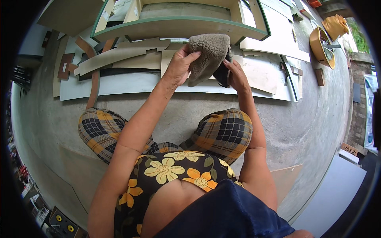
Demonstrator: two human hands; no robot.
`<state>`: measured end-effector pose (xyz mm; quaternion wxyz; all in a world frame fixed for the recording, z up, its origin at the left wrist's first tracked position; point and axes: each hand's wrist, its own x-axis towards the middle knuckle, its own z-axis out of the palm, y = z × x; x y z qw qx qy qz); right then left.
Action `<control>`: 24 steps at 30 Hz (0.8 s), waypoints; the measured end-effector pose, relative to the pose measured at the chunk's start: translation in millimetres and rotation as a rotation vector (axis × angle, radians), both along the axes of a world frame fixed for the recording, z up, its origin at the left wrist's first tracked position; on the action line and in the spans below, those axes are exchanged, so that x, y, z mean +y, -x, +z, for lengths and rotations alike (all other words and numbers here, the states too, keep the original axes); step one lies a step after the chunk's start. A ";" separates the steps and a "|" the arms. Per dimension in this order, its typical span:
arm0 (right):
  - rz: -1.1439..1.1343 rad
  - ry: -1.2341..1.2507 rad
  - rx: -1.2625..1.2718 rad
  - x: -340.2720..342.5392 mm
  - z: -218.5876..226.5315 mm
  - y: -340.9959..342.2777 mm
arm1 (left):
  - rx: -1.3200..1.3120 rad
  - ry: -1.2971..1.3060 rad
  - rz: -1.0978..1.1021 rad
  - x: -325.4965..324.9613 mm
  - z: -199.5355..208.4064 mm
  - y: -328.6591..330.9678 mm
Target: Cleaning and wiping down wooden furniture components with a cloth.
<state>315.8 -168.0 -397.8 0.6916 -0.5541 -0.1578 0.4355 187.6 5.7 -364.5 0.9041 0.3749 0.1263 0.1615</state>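
A fleecy grey-brown cloth piece with a dark, smooth-looking part on its right is held up in front of me, above the boards. My left hand grips its left edge, thumb lying on the fleece and fingers behind. On the other side my right hand is closed on the dark part, its thumb near the top. The cloth bulges and looks hollow or folded; its exact kind does not show.
Beyond the cloth stands a cream wooden frame with green edges. Several loose boards lie beneath and around it on the concrete floor. A yellow hard, bowl-like thing and a wood block are at the right.
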 end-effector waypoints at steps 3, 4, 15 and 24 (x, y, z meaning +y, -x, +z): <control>0.088 -0.063 0.029 11.6 -0.9 6.9 | 0.004 0.141 -0.060 2.3 5.3 1.5; 0.089 -0.105 0.023 15.5 -7.7 6.9 | 0.007 0.180 -0.086 3.2 9.0 1.5; 0.221 -0.300 0.368 27.3 -9.1 24.4 | 0.029 0.212 -0.028 18.8 -14.1 1.3; 0.305 0.174 -0.104 32.4 -24.3 38.7 | 0.146 0.398 0.104 21.0 -24.4 -0.6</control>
